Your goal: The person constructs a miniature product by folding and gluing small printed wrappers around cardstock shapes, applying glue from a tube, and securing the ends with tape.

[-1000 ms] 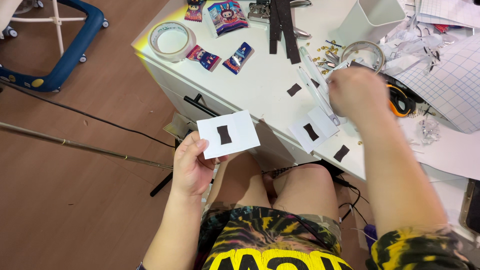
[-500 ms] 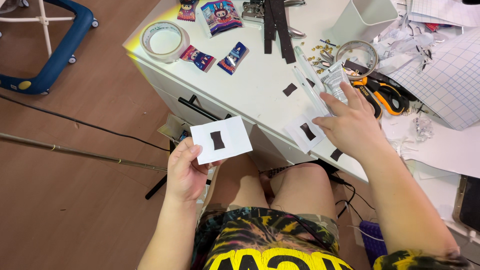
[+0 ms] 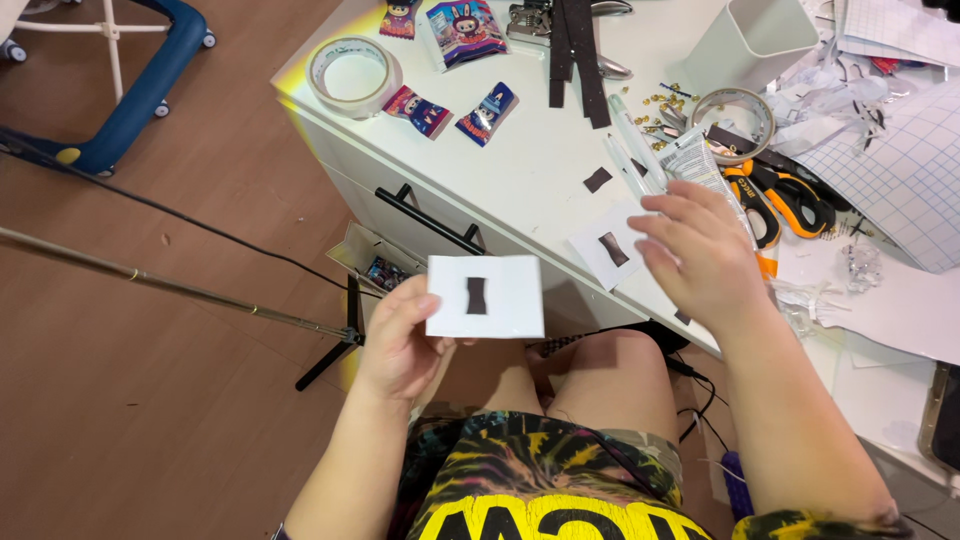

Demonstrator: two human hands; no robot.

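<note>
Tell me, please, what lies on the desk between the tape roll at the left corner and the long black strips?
In the head view, two small colourful packets lie between the tape roll and the black strips; the desk around them is bare.

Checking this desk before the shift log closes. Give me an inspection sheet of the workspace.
Surface: white desk, crowded toward its right side.
Job's things: white card with a dark strip on it, pinched by the left hand; second card with a dark strip lies at the desk edge, by the right hand's fingers.
Clutter: two tape rolls, candy packets, orange scissors, black strips, white bin, grid paper, scraps.
Hands: left holds the card; right hovers open, holding nothing.
Cables: black cable across the floor.
Surroundings: wooden floor, tripod, blue wheeled frame.
</note>
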